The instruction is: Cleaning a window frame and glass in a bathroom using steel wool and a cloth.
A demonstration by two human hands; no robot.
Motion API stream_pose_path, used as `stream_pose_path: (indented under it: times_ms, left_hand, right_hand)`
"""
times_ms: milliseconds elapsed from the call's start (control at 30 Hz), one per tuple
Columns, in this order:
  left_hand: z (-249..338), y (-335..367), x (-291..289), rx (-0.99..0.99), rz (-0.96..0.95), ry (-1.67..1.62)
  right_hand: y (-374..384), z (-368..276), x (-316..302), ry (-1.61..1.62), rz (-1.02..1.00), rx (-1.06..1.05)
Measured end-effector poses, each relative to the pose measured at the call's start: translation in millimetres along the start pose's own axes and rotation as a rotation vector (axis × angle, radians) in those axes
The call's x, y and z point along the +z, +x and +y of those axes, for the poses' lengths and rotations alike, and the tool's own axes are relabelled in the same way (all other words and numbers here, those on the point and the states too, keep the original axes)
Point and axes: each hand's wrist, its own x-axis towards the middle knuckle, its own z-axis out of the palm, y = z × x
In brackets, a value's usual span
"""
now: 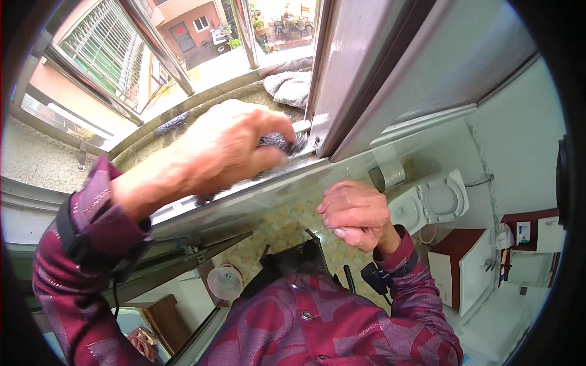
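My left hand (pixel 229 143) reaches over the window sill, its thumb and fingers curled round a dark grey, shaggy rag (pixel 276 142). The rag presses into the sliding track (pixel 244 183) beside the foot of the window frame (pixel 323 131). Most of it is hidden beneath my palm, and a dark bit shows below the wrist. My right hand (pixel 357 215) hangs on the room side of the sill with its fingers curled in, and nothing shows in it. A crumpled light grey cloth (pixel 288 88) lies on the outer ledge beyond my left hand.
Metal bars (pixel 162 49) fence the outer ledge, with a courtyard below. A sliding window panel (pixel 421 79) stands at the right. Down in the room are a toilet (pixel 442 198), a red-and-white cabinet (pixel 461 268), a bucket (pixel 224 282) and a tiled floor (pixel 284 216).
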Motion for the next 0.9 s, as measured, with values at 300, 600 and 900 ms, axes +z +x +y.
stream_pose_path:
  times_ms: [300,600,900]
  left_hand:
    - [-1.0,20.4,24.2,-0.035,-0.239,0.090]
    - [25.1,24.5,19.4,-0.149,-0.375,0.239]
    - [6.4,-0.3,-17.3,-0.181,-0.620,0.257]
  right_hand:
    - [-43.7,10.0,23.1,-0.172,-0.026,0.075]
    - [-40.4,5.2,25.5,-0.204,-0.050,0.122]
    - [-38.7,10.6,26.8,-0.227,-0.065,0.108]
